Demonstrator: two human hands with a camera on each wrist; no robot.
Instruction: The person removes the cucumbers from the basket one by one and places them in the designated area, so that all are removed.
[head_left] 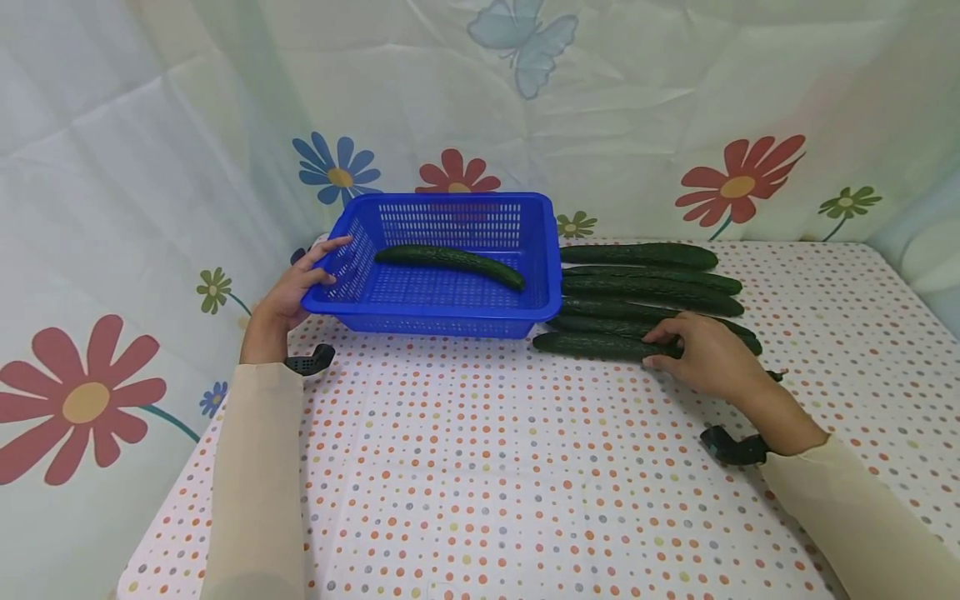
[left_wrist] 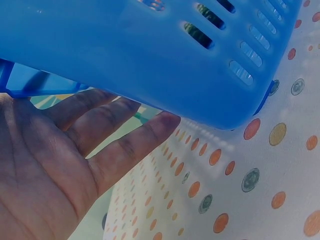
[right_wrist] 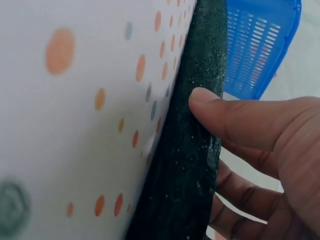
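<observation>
A blue plastic basket (head_left: 420, 312) with slotted walls stands on the table, one curved dark green cucumber (head_left: 450, 257) lying inside. My left hand (head_left: 288, 287) holds the basket's left rim, with digits over the edge. In the left wrist view, other fingers (left_wrist: 125, 152) extend against the basket's outside. To the right of the basket, my right hand (head_left: 708, 354) grips the nearest cucumber (head_left: 592, 345) of a row. Its thumb (right_wrist: 235, 115) presses the near side while the other fingers reach round the far side. That cucumber still lies on the table.
Several more cucumbers (head_left: 645, 255) lie side by side behind the gripped one, their left ends close to the basket. A dotted cloth (head_left: 450, 467) covers the table. Behind it hangs a flowered curtain (head_left: 622, 125). Both wrists wear small black cameras (head_left: 731, 447).
</observation>
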